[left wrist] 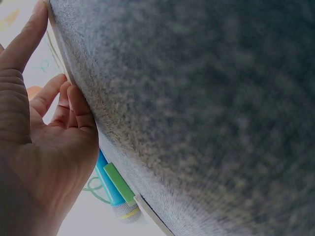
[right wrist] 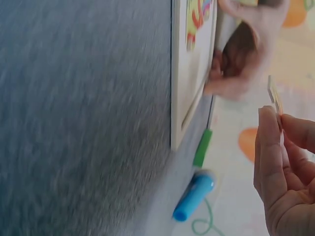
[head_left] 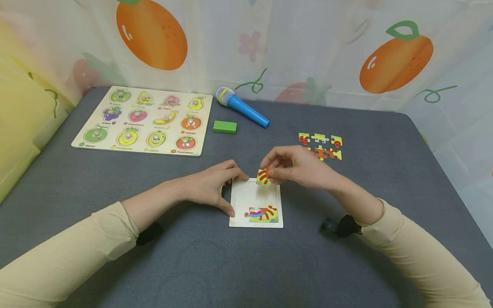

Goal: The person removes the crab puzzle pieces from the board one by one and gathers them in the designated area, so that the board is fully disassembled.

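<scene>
My right hand (head_left: 298, 167) pinches a yellow-and-red jigsaw piece (head_left: 263, 176) between thumb and fingertips. The piece is raised over the top right part of a pale wooden puzzle tray (head_left: 246, 194). In the right wrist view, the held piece (right wrist: 274, 93) appears nearly edge-on. Joined pieces (head_left: 263, 214) with a colourful picture lie in the tray's lower right corner. Spread around the tray's left side is my left hand (head_left: 209, 184). Its thumb rests at the left edge and its fingertips at the top edge. The left wrist view shows this hand (left wrist: 54, 132) against the tray's thin side.
Several loose jigsaw pieces (head_left: 320, 146) lie in two rows at the back right. A fruit peg board (head_left: 146, 120) occupies the back left. Beside it are a green block (head_left: 225, 127) and a blue toy microphone (head_left: 246, 110). A fruit-print curtain (head_left: 308, 47) hangs behind the grey table (head_left: 246, 265).
</scene>
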A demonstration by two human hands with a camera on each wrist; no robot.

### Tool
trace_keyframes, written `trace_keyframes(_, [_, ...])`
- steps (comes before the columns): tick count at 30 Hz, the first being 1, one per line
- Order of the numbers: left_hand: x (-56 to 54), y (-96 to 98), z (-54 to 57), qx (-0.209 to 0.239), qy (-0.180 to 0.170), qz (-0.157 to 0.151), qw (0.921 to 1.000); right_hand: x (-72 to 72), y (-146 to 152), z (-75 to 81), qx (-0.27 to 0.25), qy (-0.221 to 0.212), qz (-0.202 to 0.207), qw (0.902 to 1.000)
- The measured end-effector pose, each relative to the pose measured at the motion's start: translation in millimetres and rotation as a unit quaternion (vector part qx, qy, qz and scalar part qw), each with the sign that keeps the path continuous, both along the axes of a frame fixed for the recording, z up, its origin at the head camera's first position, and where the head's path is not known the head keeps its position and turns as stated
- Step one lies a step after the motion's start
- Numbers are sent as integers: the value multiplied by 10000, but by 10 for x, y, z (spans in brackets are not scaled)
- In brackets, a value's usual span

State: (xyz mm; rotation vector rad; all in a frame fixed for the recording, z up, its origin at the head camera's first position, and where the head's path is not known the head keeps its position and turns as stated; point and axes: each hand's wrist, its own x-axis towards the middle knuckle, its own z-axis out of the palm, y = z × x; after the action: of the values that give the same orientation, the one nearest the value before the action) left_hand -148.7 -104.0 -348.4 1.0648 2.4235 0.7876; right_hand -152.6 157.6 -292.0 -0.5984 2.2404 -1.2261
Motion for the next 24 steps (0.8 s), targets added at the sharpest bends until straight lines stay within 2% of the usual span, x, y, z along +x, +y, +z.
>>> trace_keyframes(6, [2,7,6,36,12,-16,10000,-102,161,10,26,131,-282,9995])
trace_keyframes(18, [5,3,3,9,1,-5,10000,-296,485,-5,48,259,-508,9984])
trace_keyframes(24, [10,2,0,32,26,-28,10000,-367,631,-47,240,304,-874,9954])
